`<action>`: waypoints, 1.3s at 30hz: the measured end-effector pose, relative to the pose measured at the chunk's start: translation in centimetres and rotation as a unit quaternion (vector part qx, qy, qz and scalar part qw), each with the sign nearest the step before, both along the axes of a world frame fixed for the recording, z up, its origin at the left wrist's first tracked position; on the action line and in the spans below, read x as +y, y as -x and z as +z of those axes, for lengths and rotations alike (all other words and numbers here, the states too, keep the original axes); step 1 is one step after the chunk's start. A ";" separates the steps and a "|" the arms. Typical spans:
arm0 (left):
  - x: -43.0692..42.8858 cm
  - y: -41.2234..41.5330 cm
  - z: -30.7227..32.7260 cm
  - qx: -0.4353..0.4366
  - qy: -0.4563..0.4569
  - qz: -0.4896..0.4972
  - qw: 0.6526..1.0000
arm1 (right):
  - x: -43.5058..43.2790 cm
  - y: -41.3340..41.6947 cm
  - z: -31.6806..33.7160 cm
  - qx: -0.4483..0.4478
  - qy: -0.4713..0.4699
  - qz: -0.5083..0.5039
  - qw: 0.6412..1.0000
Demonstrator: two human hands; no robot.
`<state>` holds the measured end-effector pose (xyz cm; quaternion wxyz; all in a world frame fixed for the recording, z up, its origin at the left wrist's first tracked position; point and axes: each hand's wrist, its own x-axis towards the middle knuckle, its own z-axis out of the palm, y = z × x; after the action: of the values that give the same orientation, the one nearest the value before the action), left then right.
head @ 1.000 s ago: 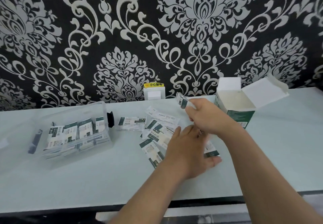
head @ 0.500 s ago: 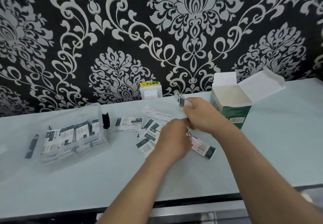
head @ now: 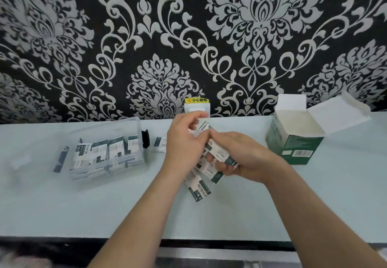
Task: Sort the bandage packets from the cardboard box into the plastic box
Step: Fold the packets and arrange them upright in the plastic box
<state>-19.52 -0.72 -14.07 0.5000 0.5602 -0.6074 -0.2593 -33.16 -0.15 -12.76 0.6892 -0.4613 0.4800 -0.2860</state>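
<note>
Both hands are seen raised just above the pale table (head: 314,194), close together at centre. A fanned bunch of bandage packets (head: 217,154) is gripped by the right hand (head: 245,158), its fingers curled under the bunch and the thumb laid along the top. A single packet (head: 202,126) at the far end of the fan is pinched in the curled fingers of the left hand (head: 184,142); the exact contact is partly hidden by the hand itself. Under the hands, a few more packets (head: 199,189) are left flat on the table, overlapping. One loose packet (head: 159,144) is noted just beside the plastic box (head: 117,122), to its right. The plastic box is clear, set left of the hands, with a black clip (head: 145,142) at its right end; a row of upright packets (head: 104,151) is stood inside it, over flat ones at the bottom. The cardboard box (head: 293,142), green and white, is stood to the right of the hands with its flaps open. A white wall socket (head: 196,110) with a yellow label is seen behind, on black-and-silver patterned wallpaper (head: 159,37).
</note>
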 end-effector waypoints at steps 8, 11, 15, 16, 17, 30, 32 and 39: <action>0.4 -1.2 -0.2 -0.057 -0.041 -0.048 0.996 | -0.5 -1.7 0.7 0.010 0.013 -0.147 0.989; 0.5 -1.5 -0.1 0.035 -0.097 -0.031 0.994 | -1.0 -2.4 0.7 -0.006 0.032 -0.235 0.972; 1.1 -0.8 -0.2 0.083 -0.125 -0.057 0.987 | -1.1 -4.1 0.6 -0.037 0.028 -0.249 0.967; 1.1 -0.7 -0.2 0.089 -0.119 -0.048 0.988 | -1.1 -4.4 0.6 -0.046 0.023 -0.245 0.968; 1.1 -0.7 -0.2 0.100 -0.114 -0.036 0.988 | -1.1 -4.7 0.6 -0.055 0.018 -0.244 0.968; 1.6 -2.7 1.0 0.136 -0.168 -0.045 0.975 | -0.6 -1.9 2.8 0.164 0.165 0.100 0.967; 1.4 -2.6 0.6 0.091 -0.182 -0.057 0.977 | -0.8 -1.4 2.4 0.217 0.187 0.102 0.953; 2.0 -2.2 -2.1 -0.376 -0.132 -0.111 0.910 | -2.5 1.0 0.8 0.360 0.257 -0.073 0.894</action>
<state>-17.29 1.29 -16.16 0.1242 0.6065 -0.7687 -0.1610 -34.20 -2.65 -11.92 0.3037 -0.6569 0.6380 -0.2632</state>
